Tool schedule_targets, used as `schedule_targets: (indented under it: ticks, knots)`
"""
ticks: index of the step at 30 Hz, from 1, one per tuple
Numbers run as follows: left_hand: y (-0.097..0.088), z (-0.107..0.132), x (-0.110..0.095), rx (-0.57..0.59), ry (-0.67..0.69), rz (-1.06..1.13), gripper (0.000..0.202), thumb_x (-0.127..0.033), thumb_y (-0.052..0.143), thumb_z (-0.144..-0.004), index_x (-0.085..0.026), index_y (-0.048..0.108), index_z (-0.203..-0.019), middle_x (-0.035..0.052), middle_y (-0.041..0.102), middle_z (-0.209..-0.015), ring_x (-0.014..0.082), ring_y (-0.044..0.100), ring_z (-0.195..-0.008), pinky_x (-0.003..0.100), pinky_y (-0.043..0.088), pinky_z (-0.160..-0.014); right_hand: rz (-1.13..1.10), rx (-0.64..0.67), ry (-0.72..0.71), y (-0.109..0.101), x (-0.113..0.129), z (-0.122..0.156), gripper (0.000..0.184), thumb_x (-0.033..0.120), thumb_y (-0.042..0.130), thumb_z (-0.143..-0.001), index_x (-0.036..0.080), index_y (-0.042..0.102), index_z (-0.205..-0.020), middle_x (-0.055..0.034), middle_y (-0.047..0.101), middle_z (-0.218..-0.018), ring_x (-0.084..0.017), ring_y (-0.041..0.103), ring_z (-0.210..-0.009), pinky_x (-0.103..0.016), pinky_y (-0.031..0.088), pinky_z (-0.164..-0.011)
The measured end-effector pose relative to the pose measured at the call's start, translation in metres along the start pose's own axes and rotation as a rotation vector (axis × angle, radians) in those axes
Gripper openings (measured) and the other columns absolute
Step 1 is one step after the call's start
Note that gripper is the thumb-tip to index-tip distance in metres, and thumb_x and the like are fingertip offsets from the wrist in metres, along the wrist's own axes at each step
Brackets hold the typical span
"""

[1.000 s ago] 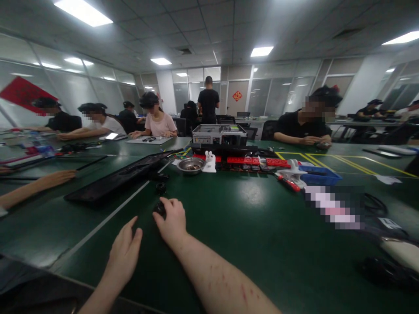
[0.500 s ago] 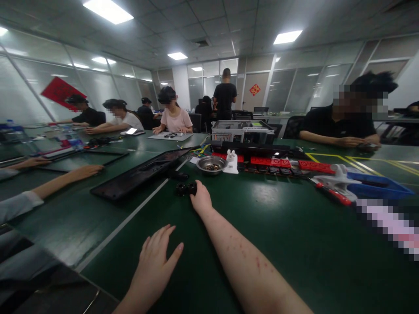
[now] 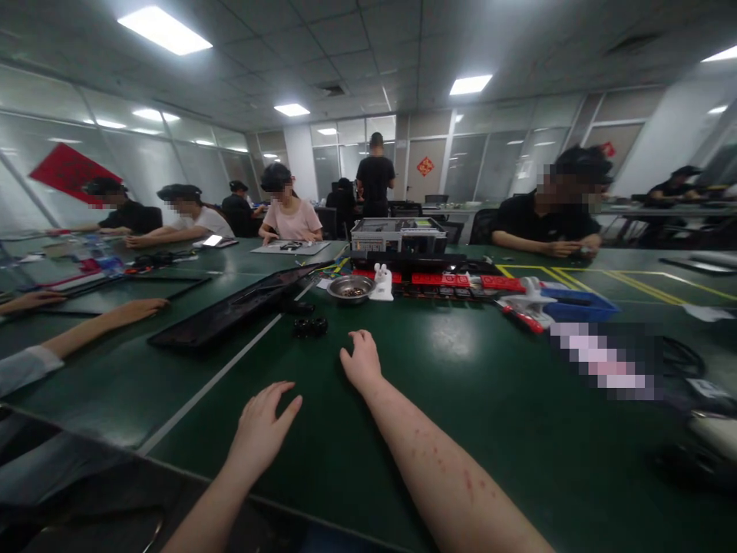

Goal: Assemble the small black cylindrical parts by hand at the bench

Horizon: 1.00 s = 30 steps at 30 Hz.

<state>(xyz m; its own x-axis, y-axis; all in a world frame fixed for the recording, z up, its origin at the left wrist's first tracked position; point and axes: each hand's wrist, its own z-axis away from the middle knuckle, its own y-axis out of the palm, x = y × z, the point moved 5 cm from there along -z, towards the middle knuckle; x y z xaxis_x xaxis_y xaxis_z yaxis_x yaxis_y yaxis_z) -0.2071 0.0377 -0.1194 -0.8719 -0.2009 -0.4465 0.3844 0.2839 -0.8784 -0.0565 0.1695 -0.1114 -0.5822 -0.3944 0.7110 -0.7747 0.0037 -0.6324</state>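
My right hand point(image 3: 362, 361) is over the green table point(image 3: 454, 415), its fingers loosely apart and nothing in them. To its left, apart from it, lie small round black parts point(image 3: 309, 327) set close together; their exact kind is unclear. My left hand point(image 3: 262, 424) hovers at the near side of the table with thumb and fingers spread, holding nothing. Beyond my right hand stands a metal bowl point(image 3: 334, 293) with small pieces in it, too small to name. Beside the bowl is a white figure-like stand point(image 3: 382, 284).
A long black panel point(image 3: 213, 319) lies to the left, near a co-worker's hand point(image 3: 141, 309). Behind the bowl are a grey metal case point(image 3: 397, 226) and red blocks point(image 3: 449, 281). On the right sit a red-handled tool point(image 3: 521, 318) and a blue tray point(image 3: 584, 306).
My right hand has let go of the black parts and moved away to their right. My left hand stays spread. The view has turned a little to the right.
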Motion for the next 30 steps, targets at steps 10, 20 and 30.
schedule_targets:
  ticks: [10,20,30]
  knots:
    - [0.009,-0.004,0.025,0.066,-0.049,0.051,0.051,-0.052,0.031,-0.072,-0.021,0.051,-0.107,0.0082,0.053,-0.108,0.0273,0.048,-0.100,0.043,0.041,-0.078,0.244,-0.373,0.085,-0.282,-0.079,0.120,0.031,0.036,0.040,-0.075,0.017,0.053,-0.096,-0.0090,0.054,-0.097,-0.020,0.051,-0.084,-0.033,0.040,-0.073]
    - [0.011,-0.004,0.011,0.108,0.031,-0.042,0.052,-0.053,0.028,-0.074,-0.019,0.050,-0.107,0.0066,0.049,-0.113,0.0223,0.042,-0.107,0.041,0.031,-0.091,0.909,-0.102,0.534,-0.335,-0.193,0.182,0.037,0.041,0.041,-0.075,0.012,0.049,-0.097,-0.0160,0.055,-0.092,-0.027,0.055,-0.080,-0.036,0.042,-0.062]
    - [0.023,0.014,-0.061,0.219,0.210,-0.022,0.056,-0.055,0.033,-0.072,-0.021,0.045,-0.115,0.0077,0.038,-0.126,0.0258,0.029,-0.118,0.048,0.023,-0.094,0.668,0.026,0.098,-0.189,-0.094,0.091,0.017,0.032,0.043,-0.076,0.017,0.050,-0.081,-0.0090,0.050,-0.087,-0.018,0.056,-0.065,-0.025,0.037,-0.051]
